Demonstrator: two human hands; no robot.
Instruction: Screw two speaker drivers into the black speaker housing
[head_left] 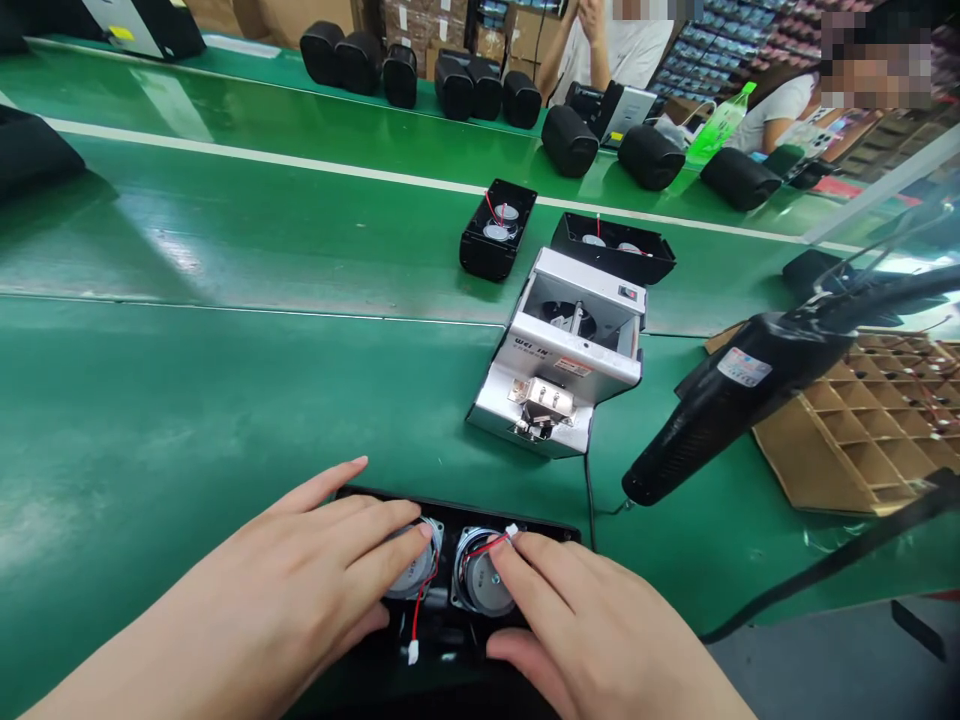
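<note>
- Hands both down on black speaker box (450, 600), which sits at near edge of green bench (187, 420), right in front of me.
- Left hand (300, 590): flat, fingers spread, nothing gripped; palm presses box's left side, fingertips over left speaker cone (417, 575).
- Right hand (577, 620): fingertips pinch red wire (487, 546) w/ small white plug at its end, above right speaker cone (480, 582). Thumb curls round box's near wall.
- Second red wire (417, 615) hangs btwn the cones, white plug (412, 655) loose at bottom.
- To do it well, I judge: keep left palm steady so box doesn't slide, hold wire near plug not mid-run, no hard tugs at solder end.
- Room: box is close to bench edge, little margin toward me. Screw feeder (559, 355) sits just beyond, its cable (589, 500) running down beside box's right end.
- Black power screwdriver (720, 410) hangs at right, tip near bench; cardboard tray (870, 430) under it. Right elbow swing is tight.
- Left side of bench open, best way to shift box.
- Conveyor (225, 230) beyond carries two more open boxes (496, 228); other people well apart at far side.
</note>
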